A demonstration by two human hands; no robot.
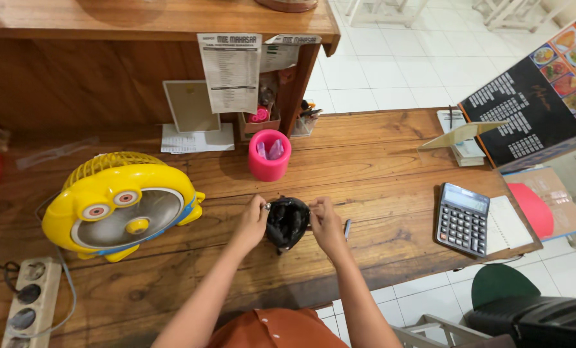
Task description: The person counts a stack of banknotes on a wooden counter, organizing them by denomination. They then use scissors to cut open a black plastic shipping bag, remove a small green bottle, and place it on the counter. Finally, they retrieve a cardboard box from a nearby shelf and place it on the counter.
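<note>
A small black pouch lies on the wooden desk in front of me. My left hand pinches its left edge, and my right hand grips its right edge, so the pouch is held between both. A thin grey pen-like object lies just right of my right hand.
A yellow cartoon-shaped desk fan stands at left, with a power strip near the front left corner. A pink cup stands behind the pouch. A calculator, notebook and menu board are at right.
</note>
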